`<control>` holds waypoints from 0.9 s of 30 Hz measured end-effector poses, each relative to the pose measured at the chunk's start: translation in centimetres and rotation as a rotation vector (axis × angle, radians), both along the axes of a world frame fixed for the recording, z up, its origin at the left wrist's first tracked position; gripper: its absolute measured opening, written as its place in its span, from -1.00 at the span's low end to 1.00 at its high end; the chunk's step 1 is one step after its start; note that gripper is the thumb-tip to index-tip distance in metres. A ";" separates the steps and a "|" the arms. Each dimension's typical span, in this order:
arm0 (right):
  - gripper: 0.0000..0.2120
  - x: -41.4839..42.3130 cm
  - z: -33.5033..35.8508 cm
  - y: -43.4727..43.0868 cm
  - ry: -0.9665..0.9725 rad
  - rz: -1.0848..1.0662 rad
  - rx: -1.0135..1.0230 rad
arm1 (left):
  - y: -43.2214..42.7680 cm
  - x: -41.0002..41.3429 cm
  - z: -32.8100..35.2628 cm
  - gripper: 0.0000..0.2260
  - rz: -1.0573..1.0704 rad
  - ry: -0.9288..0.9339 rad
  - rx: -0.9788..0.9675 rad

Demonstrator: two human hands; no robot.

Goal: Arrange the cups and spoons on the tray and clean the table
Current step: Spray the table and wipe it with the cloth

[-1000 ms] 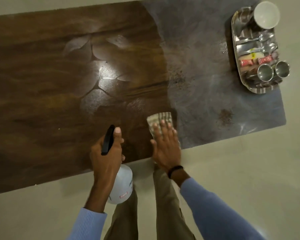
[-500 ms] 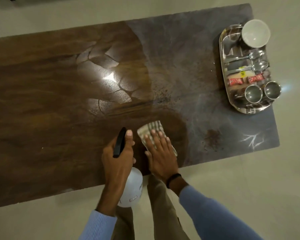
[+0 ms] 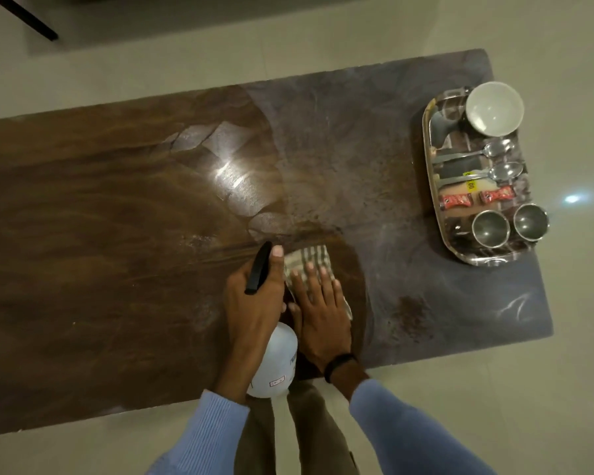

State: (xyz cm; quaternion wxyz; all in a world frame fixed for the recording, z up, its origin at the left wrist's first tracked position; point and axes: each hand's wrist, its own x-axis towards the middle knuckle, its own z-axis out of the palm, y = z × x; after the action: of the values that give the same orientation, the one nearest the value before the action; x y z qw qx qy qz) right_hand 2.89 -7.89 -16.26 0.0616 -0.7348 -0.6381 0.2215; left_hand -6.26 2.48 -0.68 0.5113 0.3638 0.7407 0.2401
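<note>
red sachets [image 3: 476, 199] on tray | yellow-labelled packet [image 3: 468, 186] beside them | pale floor [image 3: 494, 406]

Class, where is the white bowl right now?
In the head view, the white bowl sits at the far end of the steel tray, on the table's right side, just beyond the two spoons.

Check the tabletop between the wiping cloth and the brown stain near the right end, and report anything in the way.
Nothing visible: bare tabletop runs from the cloth under the right hand to the stain. The tray lies farther back.
</note>
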 end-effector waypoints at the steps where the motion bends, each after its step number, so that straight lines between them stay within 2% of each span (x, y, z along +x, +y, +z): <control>1: -0.35 0.4 -0.2 -0.9 -0.006 0.010 -0.008 | 0.7 0.6 -0.2 -0.59 0.005 0.009 -0.019; 4: -0.18 0.5 -0.5 -2.0 -0.068 0.031 -0.039 | 2.6 2.0 -1.2 -0.51 0.016 0.047 -0.041; 7: -0.15 0.5 -0.6 -2.0 -0.103 0.033 -0.050 | 3.9 2.7 -1.5 -0.54 -0.067 0.025 -0.014; 9: -0.16 0.4 -0.5 -1.9 -0.088 0.014 -0.054 | 4.4 2.9 -1.6 -0.59 -0.094 0.018 -0.028; 13: -0.23 0.3 -0.4 -1.9 -0.084 -0.008 -0.033 | 4.8 2.6 -2.1 -0.53 -0.080 0.044 -0.026; 16: -0.30 0.3 -0.3 -1.9 -0.075 -0.030 -0.032 | 5.0 2.1 -2.2 -0.63 -0.127 0.028 -0.022; 20: -0.41 0.1 0.1 -0.7 -0.051 -0.093 -0.034 | 5.6 1.0 -1.9 -0.68 -0.058 0.016 -0.007; 22: -0.43 0.7 0.5 2.4 -0.051 -0.201 -0.031 | 6.1 0.1 -1.9 -0.68 -0.019 0.011 -0.011; 25: -0.44 2.0 0.6 11.7 -0.073 -0.369 -0.001 | 7.1 -1.2 -2.3 -0.66 -0.007 0.024 -0.010; 27: -0.45 1.7 0.2 18.2 -0.068 -0.373 0.020 | 7.7 -2.0 -2.6 -0.66 0.000 0.027 -0.008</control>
State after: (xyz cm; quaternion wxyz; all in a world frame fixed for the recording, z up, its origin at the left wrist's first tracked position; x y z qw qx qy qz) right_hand 4.56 10.28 -16.07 0.0873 -0.8469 -0.4946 0.1747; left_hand -8.22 10.22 -3.30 0.5025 0.3651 0.7485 0.2322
